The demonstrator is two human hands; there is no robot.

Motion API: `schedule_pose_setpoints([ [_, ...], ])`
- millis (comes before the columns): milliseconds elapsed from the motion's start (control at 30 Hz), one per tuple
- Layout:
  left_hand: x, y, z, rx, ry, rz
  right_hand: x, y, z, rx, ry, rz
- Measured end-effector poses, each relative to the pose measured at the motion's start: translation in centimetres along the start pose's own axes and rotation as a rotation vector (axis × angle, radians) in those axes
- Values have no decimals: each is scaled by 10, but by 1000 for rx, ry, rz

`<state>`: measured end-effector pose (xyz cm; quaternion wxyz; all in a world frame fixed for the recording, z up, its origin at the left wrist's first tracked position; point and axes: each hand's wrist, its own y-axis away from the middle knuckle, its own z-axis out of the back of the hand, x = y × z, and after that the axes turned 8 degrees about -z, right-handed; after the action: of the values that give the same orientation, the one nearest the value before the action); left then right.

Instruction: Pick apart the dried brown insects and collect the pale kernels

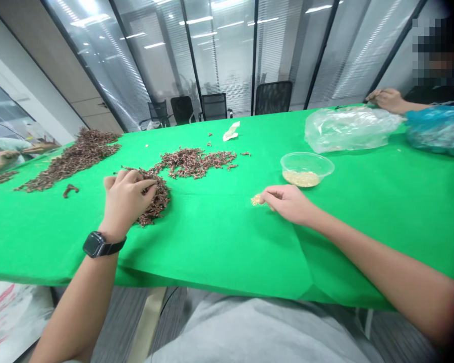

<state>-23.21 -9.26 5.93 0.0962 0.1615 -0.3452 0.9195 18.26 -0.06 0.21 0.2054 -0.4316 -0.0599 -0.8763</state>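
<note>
My left hand point(127, 197), with a black watch at the wrist, is over the left side of a pile of brown, twig-like dried pieces point(161, 197). Its fingers are curled and pressed together; whatever they may hold is hidden. Farther right, my right hand point(287, 201) is closed in a pinch low over the green cloth. Its fingertips touch or nearly touch a small heap of pale yellow grains point(256, 199). Anything between these fingertips is too small to make out. Just behind the right hand stands a clear round plastic bowl point(327, 166) with similar pale grains in its bottom.
A second brown heap point(196, 162) lies behind the first, and a larger one point(79, 156) spreads at the far left. Crumpled paper point(231, 132), a clear plastic bag point(351, 128) and a blue bag point(439, 130) lie farther back. Other people's hands point(388, 100) show at both sides.
</note>
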Motion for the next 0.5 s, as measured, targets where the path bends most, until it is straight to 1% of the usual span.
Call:
schedule_pose_setpoints([
  [233, -3, -2, 3, 25, -8, 20, 2, 2, 1, 7, 3, -2],
  [500, -5, -4, 0, 0, -33, 8, 2, 1, 0, 8, -1, 3],
])
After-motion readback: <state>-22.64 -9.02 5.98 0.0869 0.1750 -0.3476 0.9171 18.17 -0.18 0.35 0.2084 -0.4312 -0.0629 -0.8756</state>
